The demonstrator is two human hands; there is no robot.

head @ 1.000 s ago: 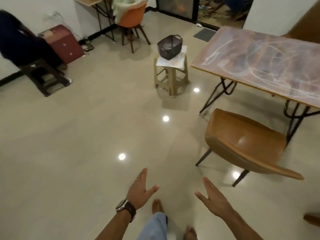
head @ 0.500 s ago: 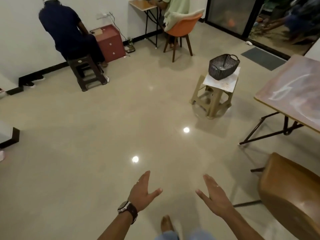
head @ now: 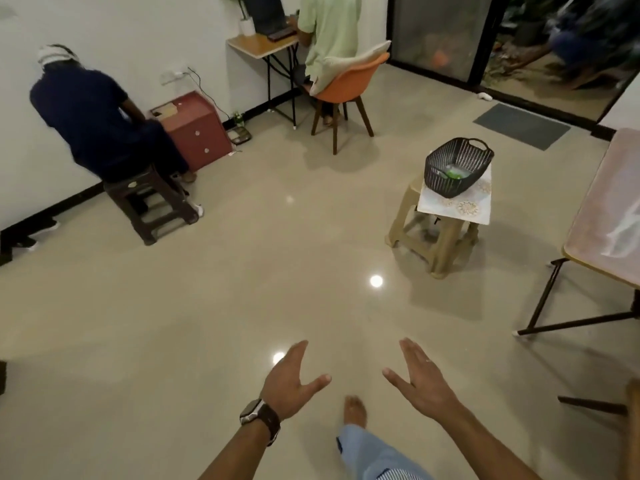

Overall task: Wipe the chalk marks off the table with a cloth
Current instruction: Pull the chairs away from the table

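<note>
A wide, glossy beige floor (head: 207,306) fills most of the frame. At the right edge, cut off by the frame, stands the bench (head: 602,216), its pinkish top streaked with white chalk marks (head: 623,230) that are not yet wiped. No cloth is clearly visible; it may lie in the dark plastic basket (head: 457,168) right of centre, where something green and pale shows, too small to identify. The basket sits on a tan stool (head: 433,237), probably parked near the bench to keep supplies handy. In the upper left a person in dark clothes (head: 93,126) sits on a brown stool facing the wall; at upper centre another person sits in an orange chair (head: 346,84) at a small desk. At the bottom, both arms reach forward over the floor, palms turned toward each other. The left hand (head: 291,382), with a wristwatch, and the right hand (head: 422,379) have straight, spread fingers and hold nothing.
</note>
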